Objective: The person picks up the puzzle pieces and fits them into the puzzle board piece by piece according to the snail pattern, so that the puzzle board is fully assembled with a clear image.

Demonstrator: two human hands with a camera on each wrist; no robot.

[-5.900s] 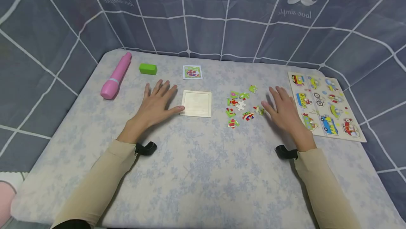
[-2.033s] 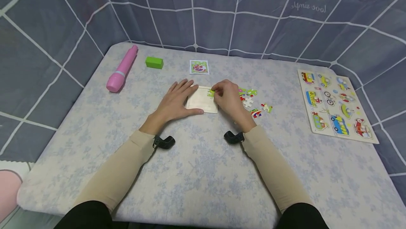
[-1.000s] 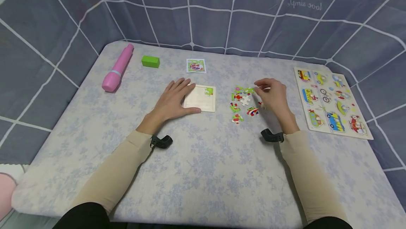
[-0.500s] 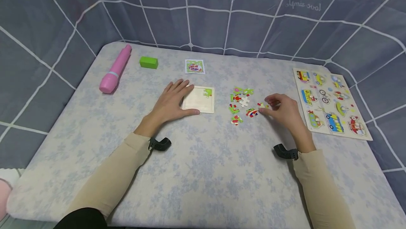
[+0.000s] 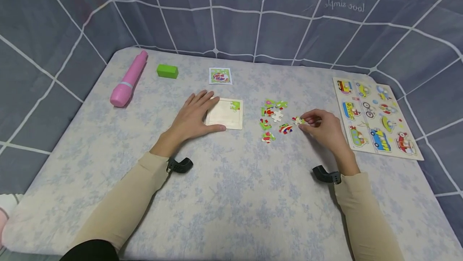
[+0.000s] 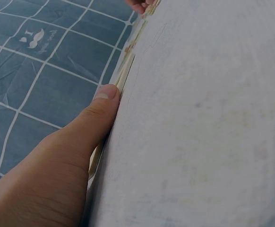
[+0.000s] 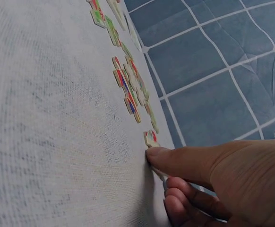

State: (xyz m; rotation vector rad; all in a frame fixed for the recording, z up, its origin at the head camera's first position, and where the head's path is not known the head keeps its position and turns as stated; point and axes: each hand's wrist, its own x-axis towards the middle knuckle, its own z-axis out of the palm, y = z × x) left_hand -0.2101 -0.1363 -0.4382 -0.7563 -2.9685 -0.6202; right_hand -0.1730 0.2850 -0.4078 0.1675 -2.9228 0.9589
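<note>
My left hand (image 5: 191, 118) rests spread at the left side of a small square wooden puzzle tray (image 5: 221, 121), its thumb along the front edge; the left wrist view shows the thumb (image 6: 97, 111) against that edge. A green puzzle piece (image 5: 235, 106) lies in the tray's upper right corner. My right hand (image 5: 323, 128) pinches a red, green and white puzzle piece (image 5: 298, 120) between thumb and fingers, low at the tabletop. In the right wrist view, the thumb tip sits on this piece (image 7: 150, 138). Several loose pieces (image 5: 267, 124) lie between the hands, one showing its plain back (image 5: 277, 116).
A picture card (image 5: 220, 76) lies behind the tray. At the back left are a green block (image 5: 167, 71) and a pink microphone-shaped object (image 5: 128, 80). A vehicle peg-puzzle board (image 5: 377, 118) lies at the right. Tiled-print cloth (image 5: 235, 31) hangs behind the table.
My right hand has set the green piece in the tray's corner, let it go, moved right and taken hold of another piece. My left hand came to the tray earlier and stays there.
</note>
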